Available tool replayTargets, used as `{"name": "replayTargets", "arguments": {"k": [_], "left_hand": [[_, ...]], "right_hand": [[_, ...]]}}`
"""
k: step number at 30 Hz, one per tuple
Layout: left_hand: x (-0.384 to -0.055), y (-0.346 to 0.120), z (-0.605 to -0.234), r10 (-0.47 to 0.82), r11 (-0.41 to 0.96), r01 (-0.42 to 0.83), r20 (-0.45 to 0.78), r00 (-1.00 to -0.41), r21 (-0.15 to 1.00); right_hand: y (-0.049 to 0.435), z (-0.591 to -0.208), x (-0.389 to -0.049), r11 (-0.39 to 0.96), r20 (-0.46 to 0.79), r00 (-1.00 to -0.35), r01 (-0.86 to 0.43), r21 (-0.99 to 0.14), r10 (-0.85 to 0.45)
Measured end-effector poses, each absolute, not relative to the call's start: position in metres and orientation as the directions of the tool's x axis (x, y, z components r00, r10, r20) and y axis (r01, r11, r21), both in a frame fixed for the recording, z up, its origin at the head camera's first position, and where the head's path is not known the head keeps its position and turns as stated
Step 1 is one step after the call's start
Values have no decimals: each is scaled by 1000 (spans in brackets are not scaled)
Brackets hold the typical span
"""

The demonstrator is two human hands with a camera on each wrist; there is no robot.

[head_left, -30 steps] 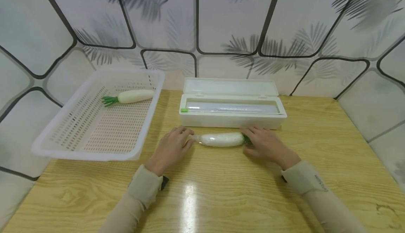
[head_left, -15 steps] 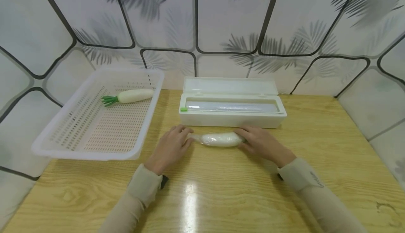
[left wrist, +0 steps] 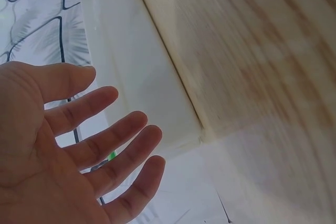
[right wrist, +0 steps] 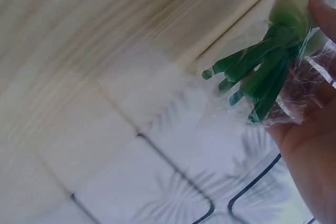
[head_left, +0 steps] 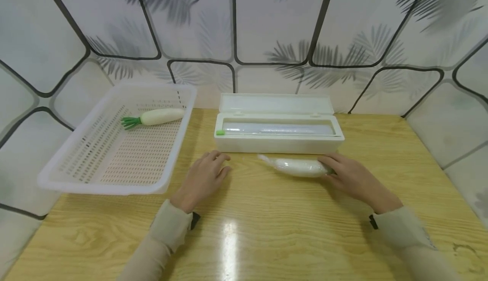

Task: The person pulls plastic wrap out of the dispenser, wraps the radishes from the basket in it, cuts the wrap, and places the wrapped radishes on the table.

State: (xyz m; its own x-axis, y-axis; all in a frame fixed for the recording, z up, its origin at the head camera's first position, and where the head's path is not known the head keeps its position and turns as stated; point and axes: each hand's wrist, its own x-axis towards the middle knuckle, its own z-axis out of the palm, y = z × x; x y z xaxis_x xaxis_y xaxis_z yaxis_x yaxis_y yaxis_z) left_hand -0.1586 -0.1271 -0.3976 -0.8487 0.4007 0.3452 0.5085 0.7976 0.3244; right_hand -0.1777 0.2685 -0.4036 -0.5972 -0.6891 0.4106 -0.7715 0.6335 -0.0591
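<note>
My right hand (head_left: 350,175) grips a white radish (head_left: 301,168) wrapped in clear plastic film by its leafy end. A twist of film sticks out at the radish's left tip. In the right wrist view the green cut stalks (right wrist: 257,72) show through loose film (right wrist: 299,93) beside the palm. My left hand (head_left: 203,177) holds nothing; its fingers are spread and slightly bent in the left wrist view, with the white box's front wall (left wrist: 142,66) behind them. Just behind the hands stands the long white cling film box (head_left: 280,146), lid (head_left: 276,104) up, a film roll (head_left: 278,129) inside.
A white perforated basket (head_left: 167,175) stands on the left of the wooden table (head_left: 267,238). An unwrapped white radish (head_left: 162,116) with green stalks lies in it. Behind the table rises a wall (head_left: 282,22) with a leaf pattern.
My right hand has moved right, carrying the wrapped radish. The left hand has let go of the twisted film end and stays nearly in place.
</note>
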Motion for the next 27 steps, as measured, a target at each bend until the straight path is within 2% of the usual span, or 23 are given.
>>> {"name": "replayTargets", "arguments": {"k": [8,15,21,27], "left_hand": [[-157,-127,-396,398,800,497,323,-859,337],[-158,-129,-397,414,794,520,345,-842,315],[-157,-130,-397,413,798,511,329,-850,319],[-157,-131,-397,404,802,501,323,-856,325]], "right_hand": [[331,-406,-166,691,418,-666,-714,-113,-618],[380,-412,-166,772,396,-734,-630,-91,-552],[406,-415,-169,834,353,-810,-537,-129,-468],[419,-415,-175,868,318,-856,-472,-158,-408]]}}
